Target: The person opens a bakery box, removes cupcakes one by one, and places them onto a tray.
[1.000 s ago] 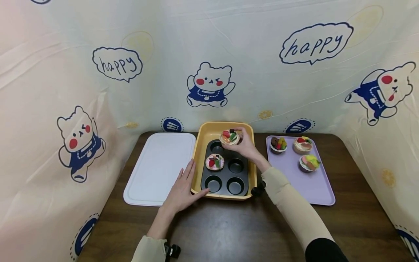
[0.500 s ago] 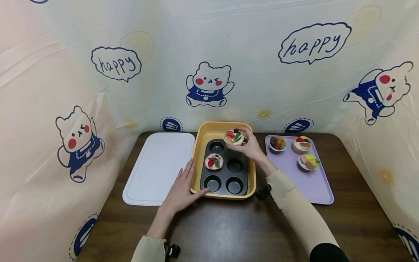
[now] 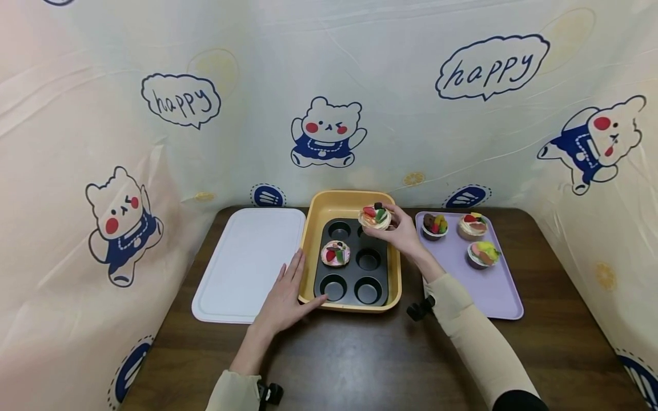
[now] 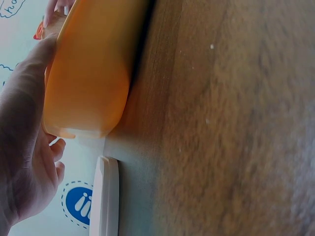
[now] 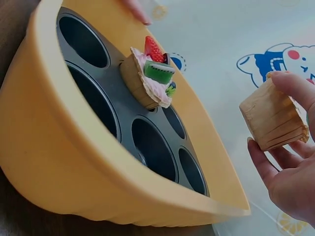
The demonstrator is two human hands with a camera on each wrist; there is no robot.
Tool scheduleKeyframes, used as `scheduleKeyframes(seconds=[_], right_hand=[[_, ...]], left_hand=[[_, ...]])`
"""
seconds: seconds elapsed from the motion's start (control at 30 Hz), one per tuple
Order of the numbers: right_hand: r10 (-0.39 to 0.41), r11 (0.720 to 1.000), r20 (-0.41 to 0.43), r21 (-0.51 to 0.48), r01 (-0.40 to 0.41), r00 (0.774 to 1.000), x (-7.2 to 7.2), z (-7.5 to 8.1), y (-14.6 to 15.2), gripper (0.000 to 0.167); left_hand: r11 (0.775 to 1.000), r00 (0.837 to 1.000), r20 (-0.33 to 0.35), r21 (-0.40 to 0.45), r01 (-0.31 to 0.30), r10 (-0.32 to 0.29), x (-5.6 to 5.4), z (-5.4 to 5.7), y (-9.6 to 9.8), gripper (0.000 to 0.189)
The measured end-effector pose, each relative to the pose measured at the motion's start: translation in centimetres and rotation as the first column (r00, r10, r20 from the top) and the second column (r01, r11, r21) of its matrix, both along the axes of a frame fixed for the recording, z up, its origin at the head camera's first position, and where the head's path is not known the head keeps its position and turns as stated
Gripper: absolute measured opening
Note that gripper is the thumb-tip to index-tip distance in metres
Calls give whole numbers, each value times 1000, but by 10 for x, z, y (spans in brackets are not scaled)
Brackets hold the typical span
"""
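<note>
My right hand (image 3: 406, 234) grips a cupcake (image 3: 374, 218) topped with cream, strawberry and green fruit, raised over the back right cup of a dark muffin tin (image 3: 352, 279). In the right wrist view its pale brown wrapper (image 5: 273, 115) shows between thumb and fingers. The tin lies in a yellow tray (image 3: 307, 279). A pink-cream cupcake (image 3: 336, 255) sits in the tin's middle left cup. My left hand (image 3: 289, 294) rests against the tray's front left corner, fingers straight along its side, thumb on the front rim (image 4: 66, 29).
A lilac tray (image 3: 493, 294) on the right bears three cupcakes (image 3: 483, 254) towards its back. To the left lies a flat white tray (image 3: 247, 262). All stand on a dark wooden table (image 3: 360, 359), with a printed curtain (image 3: 231, 142) behind.
My right hand has carried the cupcake a little to the right, away from above the tin's back left cup. The left hand stays at the tray.
</note>
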State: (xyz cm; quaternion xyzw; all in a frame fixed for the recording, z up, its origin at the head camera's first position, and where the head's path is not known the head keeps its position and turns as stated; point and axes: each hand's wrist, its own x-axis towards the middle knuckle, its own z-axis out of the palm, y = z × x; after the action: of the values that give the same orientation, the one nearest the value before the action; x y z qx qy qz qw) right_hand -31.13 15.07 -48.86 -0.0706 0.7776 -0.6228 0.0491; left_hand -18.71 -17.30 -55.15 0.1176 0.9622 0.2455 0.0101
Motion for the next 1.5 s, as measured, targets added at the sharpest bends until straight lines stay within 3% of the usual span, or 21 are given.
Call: scheduleKeyframes(seconds=[0.27,1.0,1.5], right_hand=[[-6,997,14,-78,7,1000,5,-4,11,83],[-81,997,16,17,81,997,25,-8,48,83],[-100,995,-5,-4,100,995,38,-17,77,87]], left_hand=[[1000,1000,-2,1,1,-1,0,1,0,121],[1000,1000,-16,9,-1,1,1,-1,-1,121],[1000,1000,-23,18,-1,1,2,0,-1,121]])
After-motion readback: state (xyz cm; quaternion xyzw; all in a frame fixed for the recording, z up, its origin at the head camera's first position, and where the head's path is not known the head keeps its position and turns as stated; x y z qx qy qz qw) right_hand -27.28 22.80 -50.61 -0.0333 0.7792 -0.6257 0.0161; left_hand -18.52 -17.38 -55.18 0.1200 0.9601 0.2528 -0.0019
